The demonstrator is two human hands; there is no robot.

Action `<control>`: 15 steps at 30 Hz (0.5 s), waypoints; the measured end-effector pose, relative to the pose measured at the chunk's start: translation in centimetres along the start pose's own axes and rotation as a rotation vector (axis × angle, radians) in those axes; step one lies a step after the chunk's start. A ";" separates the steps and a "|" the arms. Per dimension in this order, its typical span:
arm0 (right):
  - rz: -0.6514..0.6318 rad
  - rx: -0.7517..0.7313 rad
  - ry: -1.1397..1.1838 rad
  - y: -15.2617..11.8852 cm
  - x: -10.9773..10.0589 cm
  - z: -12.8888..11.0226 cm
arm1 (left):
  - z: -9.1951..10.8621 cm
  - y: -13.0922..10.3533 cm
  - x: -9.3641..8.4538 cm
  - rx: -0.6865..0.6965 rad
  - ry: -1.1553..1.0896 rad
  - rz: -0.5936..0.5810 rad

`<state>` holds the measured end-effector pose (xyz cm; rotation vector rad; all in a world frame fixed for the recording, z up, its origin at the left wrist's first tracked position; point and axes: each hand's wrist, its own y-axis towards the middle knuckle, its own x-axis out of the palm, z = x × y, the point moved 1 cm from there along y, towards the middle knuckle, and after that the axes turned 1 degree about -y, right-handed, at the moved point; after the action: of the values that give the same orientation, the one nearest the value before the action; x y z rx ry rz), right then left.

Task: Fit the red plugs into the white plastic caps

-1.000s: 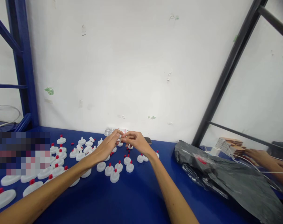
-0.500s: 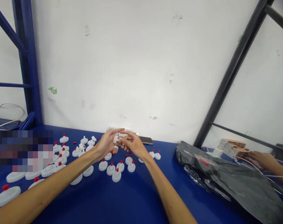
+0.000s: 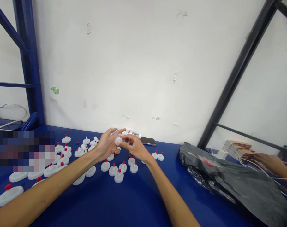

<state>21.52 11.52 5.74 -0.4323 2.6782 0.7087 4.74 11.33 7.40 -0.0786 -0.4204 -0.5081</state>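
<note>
Between my two hands, above the blue table, is a white plastic nozzle cap, its round face turned toward me. My left hand holds it from the left, with the upper fingers stretched past it and the others curled below. The thumb and fingers of my right hand pinch it from the right. My fingers partly cover the cap. Below my hands stand several white caps with red tips. More red-tipped caps spread to the left, near some white caps without red tips.
A clear bottle lies by the wall behind my hands, beside a phone. At right are a dark plastic bag, cables and another person's hand. Metal posts frame the table.
The cap has turned from edge-on to show its round face. My right fingers have shifted around it, and the bottle behind shows more clearly. The view has shifted slightly.
</note>
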 end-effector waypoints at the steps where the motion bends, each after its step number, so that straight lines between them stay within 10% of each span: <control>1: 0.020 -0.010 -0.022 0.0 0.1 -0.1 | 0.0 0.1 0.0 0.005 0.002 0.005; 7: 0.095 0.063 -0.118 0.2 -1.0 0.0 | 0.3 0.2 0.0 0.002 0.056 0.045; 15: 0.251 0.436 -0.578 -1.1 -7.8 1.3 | 0.3 0.3 -0.4 0.018 0.143 0.152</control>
<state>29.25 12.84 7.26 0.2014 2.2462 0.2363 4.45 11.83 7.54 -0.0556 -0.2767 -0.3572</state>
